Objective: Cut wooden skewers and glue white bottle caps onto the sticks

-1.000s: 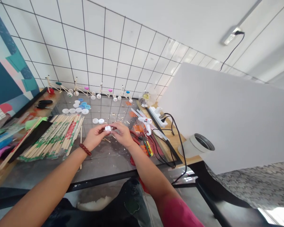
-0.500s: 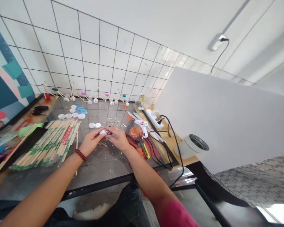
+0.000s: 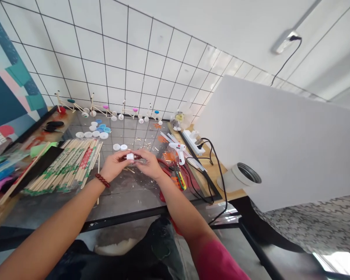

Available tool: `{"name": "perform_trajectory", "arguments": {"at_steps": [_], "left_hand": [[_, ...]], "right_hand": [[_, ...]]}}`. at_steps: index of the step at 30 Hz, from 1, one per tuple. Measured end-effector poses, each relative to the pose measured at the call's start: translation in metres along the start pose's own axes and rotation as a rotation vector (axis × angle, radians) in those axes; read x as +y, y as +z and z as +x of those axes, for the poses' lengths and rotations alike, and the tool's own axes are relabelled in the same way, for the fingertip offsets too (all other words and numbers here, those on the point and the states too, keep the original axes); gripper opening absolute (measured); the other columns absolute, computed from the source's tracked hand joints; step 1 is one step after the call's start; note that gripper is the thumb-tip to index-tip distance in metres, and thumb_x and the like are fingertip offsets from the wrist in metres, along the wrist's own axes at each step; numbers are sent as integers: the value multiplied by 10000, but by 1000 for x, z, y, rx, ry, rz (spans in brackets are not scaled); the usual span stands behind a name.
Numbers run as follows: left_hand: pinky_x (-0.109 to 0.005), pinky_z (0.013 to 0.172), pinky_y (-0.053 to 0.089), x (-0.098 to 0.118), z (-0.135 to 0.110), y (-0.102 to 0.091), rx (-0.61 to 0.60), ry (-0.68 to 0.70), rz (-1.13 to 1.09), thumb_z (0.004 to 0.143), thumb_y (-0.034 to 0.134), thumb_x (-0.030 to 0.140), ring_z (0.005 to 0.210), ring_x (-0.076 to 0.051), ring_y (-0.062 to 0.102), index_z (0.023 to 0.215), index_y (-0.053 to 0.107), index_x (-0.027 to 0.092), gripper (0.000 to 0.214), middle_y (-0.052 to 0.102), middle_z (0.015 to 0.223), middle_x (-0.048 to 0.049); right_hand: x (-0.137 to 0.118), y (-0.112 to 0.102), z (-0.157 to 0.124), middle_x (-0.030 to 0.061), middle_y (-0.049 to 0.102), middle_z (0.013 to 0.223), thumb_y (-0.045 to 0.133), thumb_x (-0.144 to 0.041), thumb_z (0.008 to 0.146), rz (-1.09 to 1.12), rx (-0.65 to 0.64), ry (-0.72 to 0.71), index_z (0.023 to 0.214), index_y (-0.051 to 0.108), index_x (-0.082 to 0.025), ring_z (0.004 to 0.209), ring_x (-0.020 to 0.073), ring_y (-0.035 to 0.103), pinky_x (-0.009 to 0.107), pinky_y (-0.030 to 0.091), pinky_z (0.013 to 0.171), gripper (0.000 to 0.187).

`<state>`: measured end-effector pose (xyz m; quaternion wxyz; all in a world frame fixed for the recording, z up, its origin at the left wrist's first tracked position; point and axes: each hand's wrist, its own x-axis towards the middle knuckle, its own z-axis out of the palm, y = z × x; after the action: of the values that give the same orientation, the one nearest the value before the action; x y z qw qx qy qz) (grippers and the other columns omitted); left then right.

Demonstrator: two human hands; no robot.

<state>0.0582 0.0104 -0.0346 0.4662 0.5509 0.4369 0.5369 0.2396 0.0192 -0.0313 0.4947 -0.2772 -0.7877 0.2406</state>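
Note:
My left hand (image 3: 114,166) and my right hand (image 3: 147,164) meet above the glass tabletop (image 3: 125,198), their fingertips pinching a small white plastic cap (image 3: 130,156). Fingers hide much of the cap, so its exact shape cannot be told. A red bead bracelet (image 3: 102,180) circles my left wrist. Wood splinters lie beneath the hands. To the left of my left hand rests a bundle of wrapped disposable chopsticks (image 3: 67,167). Two white caps (image 3: 119,147) sit just beyond my fingers.
Small stick-and-cap bicycle models (image 3: 102,109) line the back of the table, with loose white and blue caps (image 3: 96,130) before them. To the right are a white hot glue gun (image 3: 177,150), a power strip (image 3: 194,142), black cables, and red-handled tools (image 3: 165,165).
The head view has swayed slightly between frames. Both hands stay together on the small white cap, shifting only a little.

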Motion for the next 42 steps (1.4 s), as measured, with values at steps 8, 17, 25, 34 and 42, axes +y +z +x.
{"name": "perform_trajectory", "arguments": {"at_steps": [8, 17, 25, 34, 42], "left_hand": [[-451, 925, 544, 5, -2, 1, -59, -74, -138, 502, 924, 405, 929, -256, 703, 1046, 760, 168, 616, 770, 1029, -109], [-422, 908, 554, 5, -4, 3, -90, -100, -194, 546, 906, 433, 863, -231, 704, 1015, 779, 179, 549, 774, 961, -85], [-392, 914, 545, 12, -7, 6, -105, -143, -257, 576, 904, 410, 846, -200, 697, 1018, 780, 168, 519, 773, 989, -88], [-373, 869, 544, 6, -2, 5, 68, -65, -227, 449, 945, 336, 855, -194, 675, 939, 767, 168, 547, 758, 916, -59], [-350, 797, 564, 4, -2, 5, 32, -45, -152, 401, 951, 253, 807, -187, 677, 918, 747, 160, 563, 742, 879, -47]], "right_hand": [[0, -1, 1, 80, 705, 1059, 647, -217, 878, -123, -25, 59, 1154, 681, -215, 918, 171, 673, 315, 573, 837, 279], [3, -1, 0, 66, 698, 1078, 674, -184, 877, -156, -43, 42, 1167, 703, -249, 944, 175, 662, 303, 564, 836, 299], [-5, -5, 0, 60, 670, 1095, 617, -182, 911, -222, -72, 2, 1228, 681, -257, 991, 171, 648, 317, 533, 912, 332], [-7, -6, 1, 51, 726, 942, 674, -322, 897, -97, 32, 77, 1085, 729, -212, 825, 154, 659, 287, 550, 795, 224], [-6, -2, 1, 27, 725, 806, 655, -290, 892, -71, 53, 98, 863, 741, -205, 723, 150, 647, 271, 523, 714, 123]]}}
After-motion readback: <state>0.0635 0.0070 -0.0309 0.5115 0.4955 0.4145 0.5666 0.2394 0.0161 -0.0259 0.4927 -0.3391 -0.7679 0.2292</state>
